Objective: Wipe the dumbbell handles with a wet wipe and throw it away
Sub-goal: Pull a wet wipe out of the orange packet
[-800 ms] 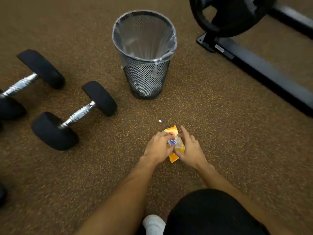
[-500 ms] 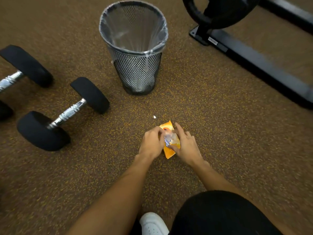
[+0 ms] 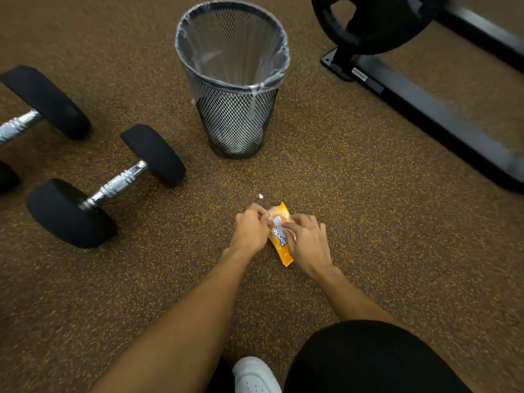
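Note:
An orange wet-wipe pack (image 3: 279, 239) lies on the speckled brown floor in front of me. My left hand (image 3: 251, 228) grips its left side with curled fingers. My right hand (image 3: 307, 241) pinches at the white flap on top of the pack. A dumbbell (image 3: 106, 185) with black ends and a chrome handle lies to the left. Further left, a second dumbbell (image 3: 42, 109) is partly cut off by the frame edge. Beyond the pack stands a black mesh waste bin (image 3: 232, 80) lined with a clear bag.
A black weight plate (image 3: 377, 21) sits on a dark metal frame (image 3: 442, 117) at the upper right. My knee in black (image 3: 368, 361) and a white shoe (image 3: 255, 375) are at the bottom. A small white scrap (image 3: 261, 196) lies just beyond the pack.
The pack has turned so its length now runs more toward me. My right fingers have curled onto the flap on top. The camera has shifted slightly.

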### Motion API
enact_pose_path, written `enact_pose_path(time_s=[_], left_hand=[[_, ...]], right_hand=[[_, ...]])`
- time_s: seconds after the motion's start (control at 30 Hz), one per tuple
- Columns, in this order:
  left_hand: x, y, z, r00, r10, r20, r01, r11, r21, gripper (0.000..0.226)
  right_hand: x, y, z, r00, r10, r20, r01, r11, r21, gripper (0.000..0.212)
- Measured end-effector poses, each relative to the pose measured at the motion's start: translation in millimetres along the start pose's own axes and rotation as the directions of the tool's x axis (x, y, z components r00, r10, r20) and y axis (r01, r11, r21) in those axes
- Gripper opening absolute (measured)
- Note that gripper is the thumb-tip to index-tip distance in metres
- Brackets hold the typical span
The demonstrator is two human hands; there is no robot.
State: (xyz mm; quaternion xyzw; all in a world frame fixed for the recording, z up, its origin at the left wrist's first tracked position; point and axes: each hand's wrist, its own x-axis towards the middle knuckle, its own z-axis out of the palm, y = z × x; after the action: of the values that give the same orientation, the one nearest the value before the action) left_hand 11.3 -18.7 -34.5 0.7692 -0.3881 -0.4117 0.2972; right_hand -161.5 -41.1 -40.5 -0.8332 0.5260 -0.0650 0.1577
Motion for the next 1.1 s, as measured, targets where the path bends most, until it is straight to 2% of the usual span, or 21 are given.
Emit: enact_pose_path(time_s=[0.17,0.27,0.4,0.5,0.57,0.63,1.0,1.1], left_hand=[[2,0,-3,0.999,0.014,0.036,-0.015,1.0,0.003,0.017],[3,-2,-4,0.999,0.017,0.046,-0.018,1.0,0.02,0.024],[3,-2,-6,0.999,0.023,0.046,-0.024,0.999,0.023,0.022],[1,-1,-6,0.999,0.014,0.052,-0.015,0.999,0.032,0.022],[-1,-2,-5,0.998,0.017,0.055,-0.02,0.998,0.051,0.018],[-3,-1,-6,0.998,0.021,0.062,-0.025,0.997,0.073,0.011],[-19,3,-7,0.989,0.033,0.145,-0.054,0.989,0.141,0.008],[-21,3,-5,0.984,0.073,0.164,-0.104,0.976,0.19,0.006]], right_hand=[[10,-10,8,0.999,0.035,-0.027,-0.039,0.988,-0.149,0.017],[14,-15,14,0.997,0.079,0.001,-0.078,0.99,-0.118,0.018],[19,-16,20,0.985,0.153,0.081,-0.145,0.985,-0.097,0.017],[17,-16,15,0.98,0.171,0.099,-0.182,0.978,0.106,0.011],[14,-18,8,0.968,0.214,0.131,-0.244,0.923,0.299,0.013],[11,-17,6,0.951,0.258,0.168,-0.305,0.864,0.401,0.017],[0,-13,-13,0.891,0.43,0.144,-0.416,0.65,0.636,0.011],[2,-17,-23,0.864,0.499,0.059,-0.391,0.595,0.702,0.011]])
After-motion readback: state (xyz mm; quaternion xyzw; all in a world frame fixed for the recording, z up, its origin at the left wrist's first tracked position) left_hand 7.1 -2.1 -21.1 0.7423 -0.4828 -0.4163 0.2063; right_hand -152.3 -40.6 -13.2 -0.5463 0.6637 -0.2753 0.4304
